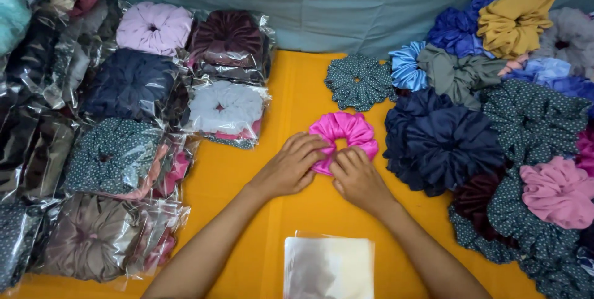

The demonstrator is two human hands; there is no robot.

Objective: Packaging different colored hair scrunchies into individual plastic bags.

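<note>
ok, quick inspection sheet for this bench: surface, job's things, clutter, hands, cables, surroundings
Surface: orange cloth, bare in the middle.
Job's things: pink satin scrunchie; clear plastic bags near the front edge.
Clutter: bagged scrunchies stacked at left; loose scrunchies heaped at right.
Hands: left hand and right hand both press fingers on the pink scrunchie.
Cables: nothing seen.
Surroundings: grey-blue fabric backdrop.

Light: you work under bright, even light from above.
Shadows: your hands cast only soft, short ones on the orange tabletop [297,107].
Glare: white sheen on the clear bags [229,110] at your left and the plastic sleeve [328,267] near you.
Focus: your centre is sharp; corners soften slightly.
</note>
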